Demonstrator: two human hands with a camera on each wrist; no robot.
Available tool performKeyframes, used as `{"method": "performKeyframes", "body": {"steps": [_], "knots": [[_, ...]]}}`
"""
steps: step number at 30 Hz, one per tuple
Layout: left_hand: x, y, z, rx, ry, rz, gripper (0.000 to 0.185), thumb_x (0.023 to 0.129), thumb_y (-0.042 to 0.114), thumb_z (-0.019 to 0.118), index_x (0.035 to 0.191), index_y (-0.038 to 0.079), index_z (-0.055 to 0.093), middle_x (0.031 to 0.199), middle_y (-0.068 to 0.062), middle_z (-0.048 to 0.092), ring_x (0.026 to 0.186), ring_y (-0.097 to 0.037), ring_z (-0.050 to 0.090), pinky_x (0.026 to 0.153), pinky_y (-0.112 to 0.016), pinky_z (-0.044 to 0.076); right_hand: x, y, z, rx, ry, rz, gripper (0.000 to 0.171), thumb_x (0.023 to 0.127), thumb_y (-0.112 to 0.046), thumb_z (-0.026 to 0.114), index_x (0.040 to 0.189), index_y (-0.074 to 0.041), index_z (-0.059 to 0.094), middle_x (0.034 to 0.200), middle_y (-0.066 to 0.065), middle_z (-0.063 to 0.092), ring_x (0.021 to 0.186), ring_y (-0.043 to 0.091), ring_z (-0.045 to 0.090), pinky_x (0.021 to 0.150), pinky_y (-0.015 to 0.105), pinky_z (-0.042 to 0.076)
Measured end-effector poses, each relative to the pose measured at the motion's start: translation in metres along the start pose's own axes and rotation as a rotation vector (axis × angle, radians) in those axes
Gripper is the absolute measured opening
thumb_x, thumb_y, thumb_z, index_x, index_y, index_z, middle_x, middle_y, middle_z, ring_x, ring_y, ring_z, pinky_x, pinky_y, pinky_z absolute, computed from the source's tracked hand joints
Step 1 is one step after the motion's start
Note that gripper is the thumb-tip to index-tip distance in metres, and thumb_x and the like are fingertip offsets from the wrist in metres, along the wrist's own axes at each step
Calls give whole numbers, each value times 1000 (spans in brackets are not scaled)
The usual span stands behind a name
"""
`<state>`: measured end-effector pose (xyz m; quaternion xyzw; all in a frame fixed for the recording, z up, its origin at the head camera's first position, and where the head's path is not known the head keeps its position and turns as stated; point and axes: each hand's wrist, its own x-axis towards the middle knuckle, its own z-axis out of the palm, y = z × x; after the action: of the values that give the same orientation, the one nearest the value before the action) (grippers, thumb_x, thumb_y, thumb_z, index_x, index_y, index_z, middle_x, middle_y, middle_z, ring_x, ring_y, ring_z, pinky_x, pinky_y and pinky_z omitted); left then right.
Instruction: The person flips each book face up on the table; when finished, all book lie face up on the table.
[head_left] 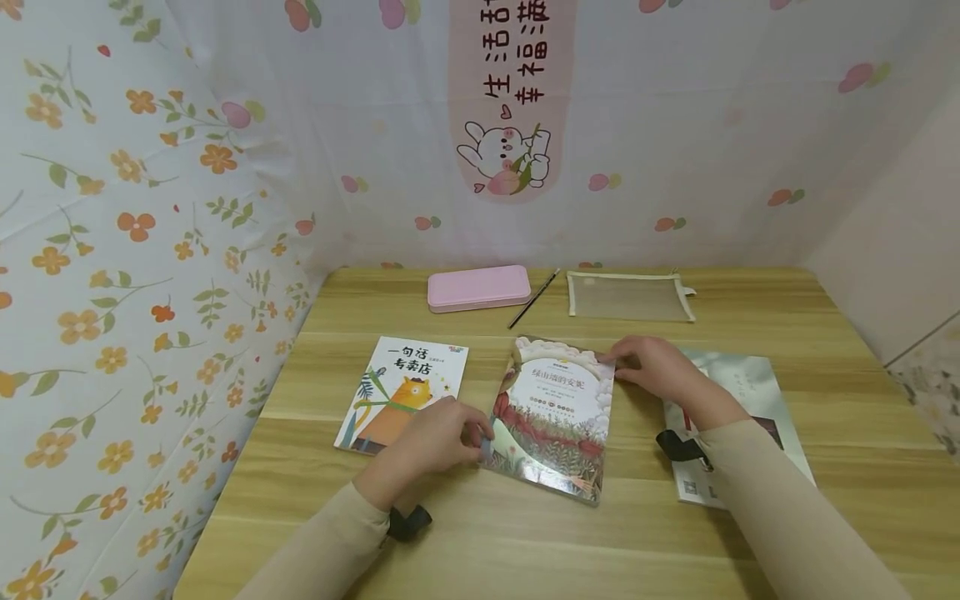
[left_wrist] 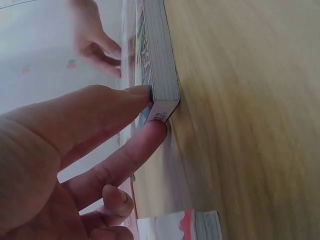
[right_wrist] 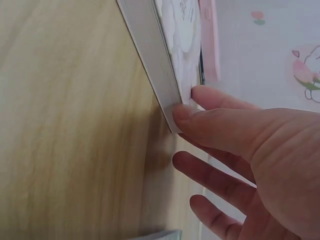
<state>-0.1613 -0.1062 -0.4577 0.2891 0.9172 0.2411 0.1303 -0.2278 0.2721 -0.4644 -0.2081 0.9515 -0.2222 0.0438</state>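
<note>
While flat on table [head_left: 675,533] | book [head_left: 555,417] spans both grips, opposite corners pinched

A pale wooden table with a streaked grain [head_left: 750,533] is filling the lower view. A white cloth wall printed with orange flowers [head_left: 112,250] is hanging along its left side. A white cloth backdrop bearing a pink banner with a rabbit drawing [head_left: 510,108] is standing behind the table. Soft, even light is falling across the tabletop.
</note>
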Motion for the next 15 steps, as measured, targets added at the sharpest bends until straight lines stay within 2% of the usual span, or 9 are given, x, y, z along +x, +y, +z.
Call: {"method": "performKeyframes", "body": {"steps": [4, 8, 11, 15], "knots": [[0, 1, 3, -17, -2, 15, 14, 83, 19, 85, 95, 23, 80, 72, 17, 67, 77, -3, 59, 68, -23, 47, 8, 2, 2, 22, 5, 4, 33, 94, -4, 73, 125, -14, 76, 127, 17, 68, 119, 40, 63, 100, 58, 51], [0, 3, 6, -26, 2, 20, 15, 82, 22, 87, 96, 23, 80, 72, 17, 67, 79, -4, 60, 74, -24, 47, 15, 5, 7, 46, 29, -11, 34, 94, -1, 72, 126, -12, 75, 125, 19, 66, 115, 39, 63, 97, 57, 52], [-2, 5, 9, -26, 5, 24, 16, 82, 25, 88, 96, 23, 79, 72, 18, 67, 80, -4, 59, 73, -23, 47, 20, 5, 11, 63, 38, -9, 34, 94, 0, 71, 126, -12, 76, 124, 19, 67, 115, 40, 64, 97, 57, 52], [-3, 8, 13, -1, 15, 31, 19, 81, 32, 88, 96, 26, 79, 72, 22, 65, 79, -4, 51, 68, -20, 43, 26, 4, 12, 76, 40, -4, 35, 95, 1, 70, 127, -12, 75, 128, 20, 67, 120, 42, 62, 101, 59, 50]]}}
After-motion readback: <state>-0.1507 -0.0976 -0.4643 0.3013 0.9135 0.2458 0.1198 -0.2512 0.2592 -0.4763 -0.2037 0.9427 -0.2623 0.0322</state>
